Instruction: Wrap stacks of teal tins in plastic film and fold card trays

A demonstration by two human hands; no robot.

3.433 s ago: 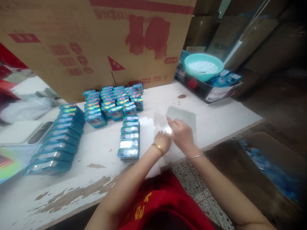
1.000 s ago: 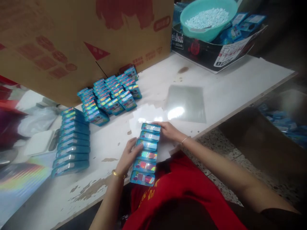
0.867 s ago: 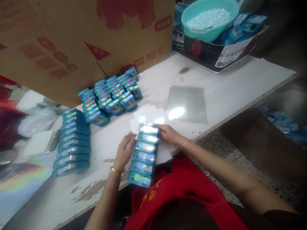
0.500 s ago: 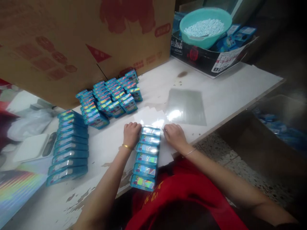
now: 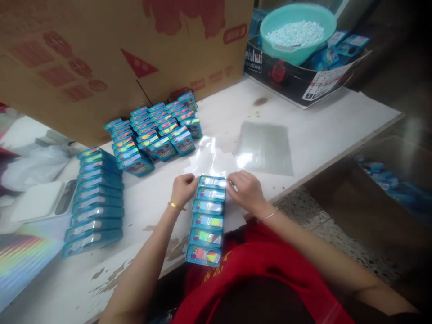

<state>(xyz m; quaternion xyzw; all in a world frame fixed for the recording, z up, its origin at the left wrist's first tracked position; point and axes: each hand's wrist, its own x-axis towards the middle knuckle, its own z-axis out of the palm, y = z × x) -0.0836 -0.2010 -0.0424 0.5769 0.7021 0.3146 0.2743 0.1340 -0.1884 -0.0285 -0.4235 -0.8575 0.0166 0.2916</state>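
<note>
the black carton [image 5: 297, 81] at the back reads "eishui" and "&drink"; red print on the big box [image 5: 111, 58] is too blurred to read. on the chipped white table [image 5: 324, 130] a row of tins [image 5: 207, 219] runs out over the near edge. left hand [image 5: 182, 190] and right hand [image 5: 245, 192] pinch clear film [image 5: 216, 158] at the row's far end. open tabletop lies to the right.

A worn white table [image 5: 324, 130] with chipped paint stands over speckled terrazzo floor [image 5: 303, 220]; a big cardboard box [image 5: 101, 58] rises at the far left.
</note>
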